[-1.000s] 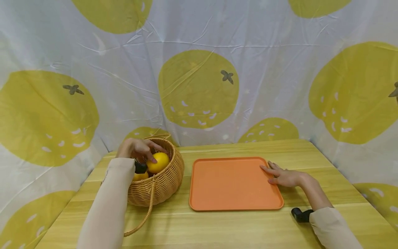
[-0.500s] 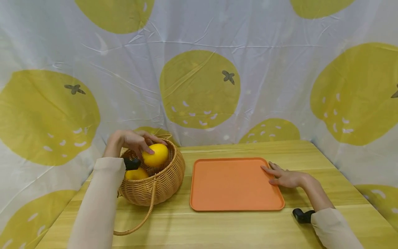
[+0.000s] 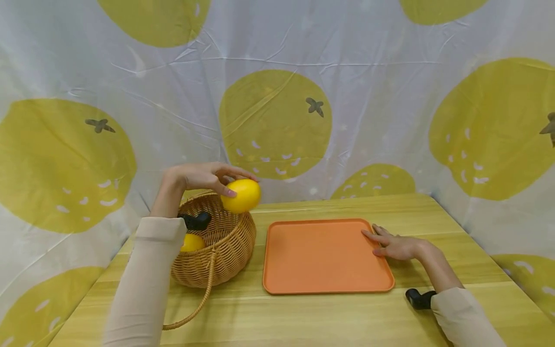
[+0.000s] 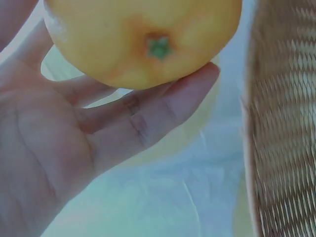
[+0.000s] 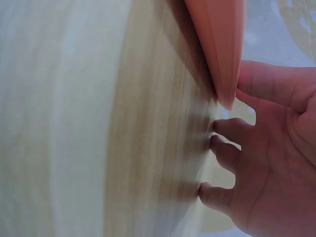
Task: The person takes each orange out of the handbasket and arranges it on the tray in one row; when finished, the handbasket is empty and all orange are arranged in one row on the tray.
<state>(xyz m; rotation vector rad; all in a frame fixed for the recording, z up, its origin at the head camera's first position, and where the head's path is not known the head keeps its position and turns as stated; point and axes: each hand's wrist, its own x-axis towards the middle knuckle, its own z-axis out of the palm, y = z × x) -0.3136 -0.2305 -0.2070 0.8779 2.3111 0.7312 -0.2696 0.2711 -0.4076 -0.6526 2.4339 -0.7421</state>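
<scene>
My left hand [image 3: 204,177] holds a yellow-skinned orange [image 3: 241,196] between thumb and fingers, over the right side of the wicker basket [image 3: 230,258]. Its green star-shaped stem end shows in the left wrist view, where the fingers [image 4: 143,123] lie along the underside of the orange [image 4: 108,44]. A second yellow fruit [image 3: 192,242] sits in the basket, partly hidden by the sleeve. At the right edge of the orange tray [image 3: 325,255], my right hand [image 3: 398,246] rests with fingers spread. In the right wrist view, several fingertips [image 5: 222,128] touch the table beside the tray's rim [image 5: 222,59].
The basket's rope-like handle [image 3: 201,308] hangs down onto the wooden table [image 3: 295,318] at the front. Black wrist devices [image 3: 419,299] show at both sleeves. A white cloth [image 3: 373,120] with large yellow fruit prints hangs behind the table.
My left hand has lifted the orange up out of the basket and carried it slightly right, above the rim. The right hand and the tray stay where they were.
</scene>
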